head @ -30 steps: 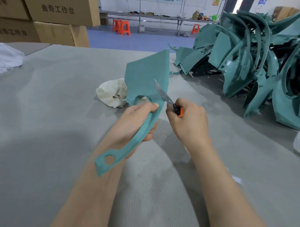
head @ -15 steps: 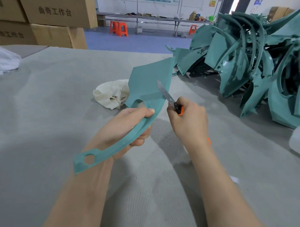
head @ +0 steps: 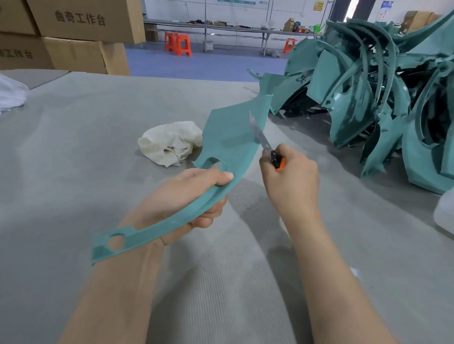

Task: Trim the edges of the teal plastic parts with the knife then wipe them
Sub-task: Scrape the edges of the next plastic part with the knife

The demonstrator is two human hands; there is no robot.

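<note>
Your part (head: 229, 135) is a flat matte teal, the same teal as the pile (head: 372, 102). Your knife (head: 263, 141) has a silvery blade and an orange handle (black at the collar). The rag (head: 171, 145) is off-white, the table cover (head: 91, 150) grey with fine ribbing, the boxes (head: 86, 19) brown with dark print, the stools (head: 177, 43) orange.

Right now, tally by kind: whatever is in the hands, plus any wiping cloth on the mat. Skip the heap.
teal plastic part, held in the left hand: 1
knife, held in the right hand: 1
white rag, on the mat: 1
Total: 3
</note>
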